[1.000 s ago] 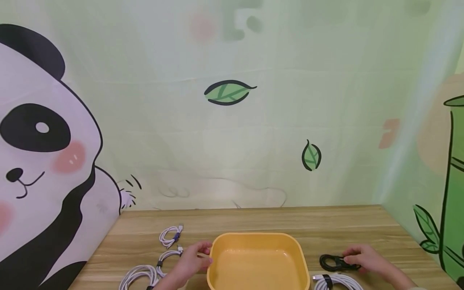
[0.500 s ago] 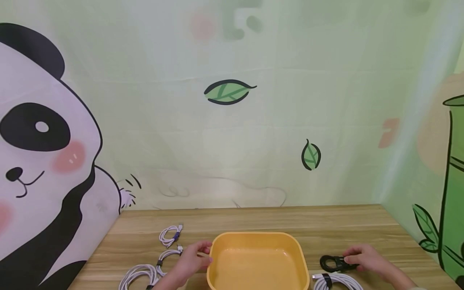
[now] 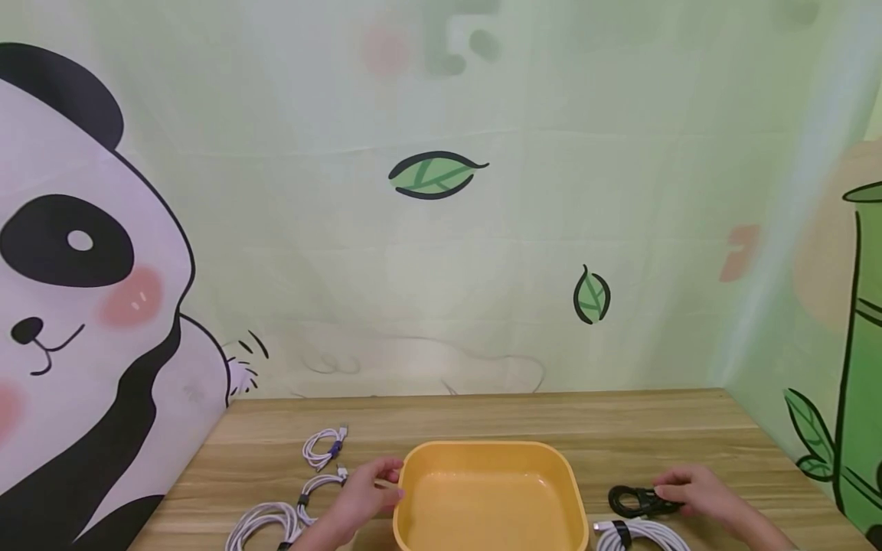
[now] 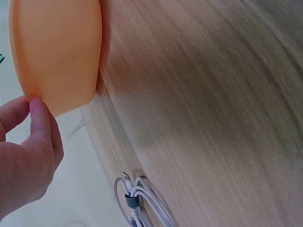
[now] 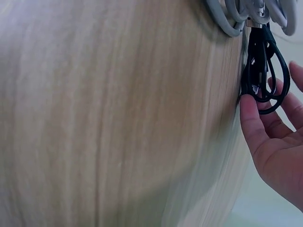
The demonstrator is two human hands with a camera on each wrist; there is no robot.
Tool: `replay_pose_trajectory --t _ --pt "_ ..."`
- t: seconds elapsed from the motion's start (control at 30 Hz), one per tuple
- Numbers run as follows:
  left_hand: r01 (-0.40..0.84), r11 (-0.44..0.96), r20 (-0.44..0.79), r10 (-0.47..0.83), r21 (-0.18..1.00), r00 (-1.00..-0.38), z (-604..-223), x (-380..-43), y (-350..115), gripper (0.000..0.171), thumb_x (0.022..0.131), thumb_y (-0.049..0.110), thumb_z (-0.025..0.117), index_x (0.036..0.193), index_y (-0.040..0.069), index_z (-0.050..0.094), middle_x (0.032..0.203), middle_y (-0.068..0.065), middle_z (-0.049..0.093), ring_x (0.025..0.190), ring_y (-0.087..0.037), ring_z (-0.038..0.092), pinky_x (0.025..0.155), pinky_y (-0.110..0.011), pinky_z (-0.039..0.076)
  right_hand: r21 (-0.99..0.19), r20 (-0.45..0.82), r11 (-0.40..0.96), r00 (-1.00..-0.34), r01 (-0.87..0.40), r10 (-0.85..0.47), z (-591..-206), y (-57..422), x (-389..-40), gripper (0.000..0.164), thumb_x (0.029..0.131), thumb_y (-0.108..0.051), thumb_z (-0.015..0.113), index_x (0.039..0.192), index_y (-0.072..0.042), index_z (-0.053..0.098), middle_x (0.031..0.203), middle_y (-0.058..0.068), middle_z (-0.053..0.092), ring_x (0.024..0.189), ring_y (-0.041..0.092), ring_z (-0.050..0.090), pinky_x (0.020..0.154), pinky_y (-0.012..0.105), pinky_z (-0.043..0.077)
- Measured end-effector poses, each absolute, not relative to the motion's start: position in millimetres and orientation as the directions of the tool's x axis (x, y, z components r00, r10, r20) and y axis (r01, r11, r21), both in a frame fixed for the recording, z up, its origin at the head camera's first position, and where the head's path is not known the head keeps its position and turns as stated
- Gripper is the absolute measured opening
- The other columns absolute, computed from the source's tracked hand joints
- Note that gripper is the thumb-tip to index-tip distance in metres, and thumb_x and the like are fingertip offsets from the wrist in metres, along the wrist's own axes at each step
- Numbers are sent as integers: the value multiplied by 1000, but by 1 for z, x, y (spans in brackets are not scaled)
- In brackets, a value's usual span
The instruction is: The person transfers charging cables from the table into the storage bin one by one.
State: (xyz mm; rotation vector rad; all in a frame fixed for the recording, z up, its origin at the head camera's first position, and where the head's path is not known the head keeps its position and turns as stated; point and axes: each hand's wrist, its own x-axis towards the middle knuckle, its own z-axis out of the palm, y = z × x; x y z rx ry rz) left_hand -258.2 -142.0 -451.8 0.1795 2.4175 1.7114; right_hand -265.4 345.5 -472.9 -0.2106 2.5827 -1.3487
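Observation:
In the head view a yellow plastic bin [image 3: 489, 505] stands at the front middle of the table. My left hand [image 3: 363, 493] is at its left side, thumb and fingertips on the rim; the left wrist view shows the thumb [image 4: 40, 120] against the bin's outer wall [image 4: 57, 52]. Over on the right, my right hand [image 3: 703, 491] holds the end of a coiled black cable [image 3: 630, 501] between thumb and fingers. From the right wrist, the black loops [image 5: 265, 71] show between the thumb and the fingers behind them.
Just in front of the black cable lies a coiled white cable [image 3: 644, 534]. Left of the bin are more tied white cables: a small one [image 3: 321, 449], a middle one [image 3: 317, 490] and a thick one [image 3: 260, 523]. A printed cloth [image 3: 524, 229] hangs behind the table.

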Motion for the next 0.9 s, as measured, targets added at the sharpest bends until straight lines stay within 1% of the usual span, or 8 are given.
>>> replay_pose_trajectory --t 0.17,0.3,0.4,0.5,0.63,0.77,0.9 --pt "-18 335 -88 194 942 -977 -452 -259 -141 46 74 -6 60 118 -11 46 95 -14 51 77 -14 55 67 -29 54 -853 -168 521 -964 38 -205 -473 348 -265 49 88 -24 49 111 20 43 80 -1 57 67 5 48 55 25 48" --pt "-23 336 -93 195 941 -976 -452 -259 -141 46 74 -6 60 117 -11 46 95 -14 51 77 -14 55 68 -29 54 -865 -206 497 -949 63 -238 -472 353 -265 50 86 -21 52 115 18 41 93 8 61 74 4 51 61 28 48" --pt "-24 332 -94 197 943 -976 -451 -259 -141 46 74 -6 60 117 -11 46 95 -14 51 76 -14 54 68 -30 54 -866 -226 494 -940 75 -254 -472 355 -265 50 83 -17 55 116 17 40 104 14 60 78 6 54 63 31 48" --pt "-22 327 -91 199 945 -976 -451 -258 -141 46 74 -6 59 118 -11 46 95 -15 51 76 -14 54 67 -30 54 -862 -229 501 -939 73 -256 -473 356 -265 50 81 -15 57 117 16 41 105 16 60 77 7 54 62 30 47" --pt "-18 325 -88 202 945 -975 -452 -258 -142 46 74 -6 60 118 -11 46 95 -15 51 76 -14 54 67 -30 54 -859 -223 509 -939 62 -261 -474 357 -265 48 81 -15 57 116 16 43 106 15 61 77 5 54 62 30 47" --pt "-15 322 -85 205 947 -975 -453 -259 -142 47 74 -6 60 118 -11 46 95 -15 51 76 -14 54 68 -30 54 -873 -220 483 -936 63 -276 -475 358 -265 47 81 -15 57 114 16 43 103 10 62 79 4 55 66 30 49" --pt "-15 319 -85 209 948 -974 -454 -260 -143 47 74 -6 59 118 -12 45 96 -16 50 76 -14 54 68 -31 54 -888 -215 455 -934 66 -285 -476 359 -266 46 81 -13 57 114 17 43 100 7 63 78 3 56 66 29 49"
